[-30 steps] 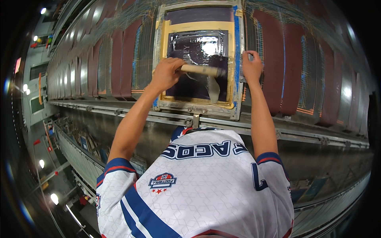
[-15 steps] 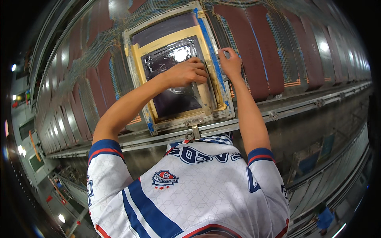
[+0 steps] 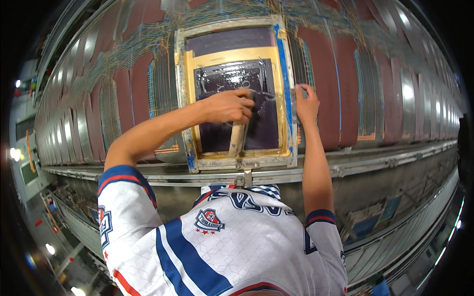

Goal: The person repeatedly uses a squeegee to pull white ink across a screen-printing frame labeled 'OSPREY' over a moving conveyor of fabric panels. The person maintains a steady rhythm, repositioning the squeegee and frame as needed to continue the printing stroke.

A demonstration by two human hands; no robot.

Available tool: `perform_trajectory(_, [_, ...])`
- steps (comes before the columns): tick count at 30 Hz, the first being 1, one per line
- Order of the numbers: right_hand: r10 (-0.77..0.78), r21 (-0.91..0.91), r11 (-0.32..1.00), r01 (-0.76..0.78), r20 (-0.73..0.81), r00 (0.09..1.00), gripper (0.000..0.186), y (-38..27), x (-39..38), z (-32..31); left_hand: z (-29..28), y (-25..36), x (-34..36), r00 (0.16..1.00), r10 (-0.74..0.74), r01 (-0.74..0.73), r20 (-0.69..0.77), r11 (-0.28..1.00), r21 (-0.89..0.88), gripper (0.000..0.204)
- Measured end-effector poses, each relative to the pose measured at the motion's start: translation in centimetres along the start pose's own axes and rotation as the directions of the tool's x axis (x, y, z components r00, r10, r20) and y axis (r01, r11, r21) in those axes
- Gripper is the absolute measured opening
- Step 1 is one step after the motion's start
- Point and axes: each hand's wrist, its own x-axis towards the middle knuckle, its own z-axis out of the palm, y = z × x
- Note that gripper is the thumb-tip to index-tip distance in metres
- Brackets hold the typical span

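Observation:
A screen-printing frame (image 3: 181, 79) lies on the long table in front of me, with yellow tape inside its metal rim and blue tape on the right side. My left hand (image 3: 231, 106) is closed around the wooden handle of a squeegee (image 3: 238, 135). The squeegee stands lengthwise on the dark mesh (image 3: 261, 133), a little right of its middle; its blade is mostly hidden. Wet, shiny ink (image 3: 222, 74) covers the mesh's far part. My right hand (image 3: 307, 106) is at the frame's right edge, its fingers curled against the rim.
Maroon fabric pieces (image 3: 323, 93) lie in rows on both sides of the frame, among printed coloured lines. A metal rail (image 3: 375, 158) runs along the table's near edge, with a metal bracket (image 3: 248, 177) at the frame's near side. A walkway lies behind me.
The squeegee in my left hand has moved leftward, from the right side of the mesh toward its middle. My right hand has stayed by the frame's right edge. The view has turned slightly.

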Motion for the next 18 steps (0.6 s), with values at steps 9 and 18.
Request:
perform_trajectory(9, [-0.395, 0.042, 0.913, 0.406, 0.344, 0.852, 0.045, -6.8, 3.5, -0.8, 1.6, 0.4, -5.2, 0.596, -0.739, 0.738, -0.312, 0.658, -0.150, 0.029])
perform_trajectory(18, [-0.326, -0.233, 0.645, 0.728, 0.778, 0.537, 0.040, -12.9, 9.1, 5.8, 0.8, -7.4, -4.4, 0.564, -0.738, 0.716, -0.371, 0.661, -0.226, 0.027])
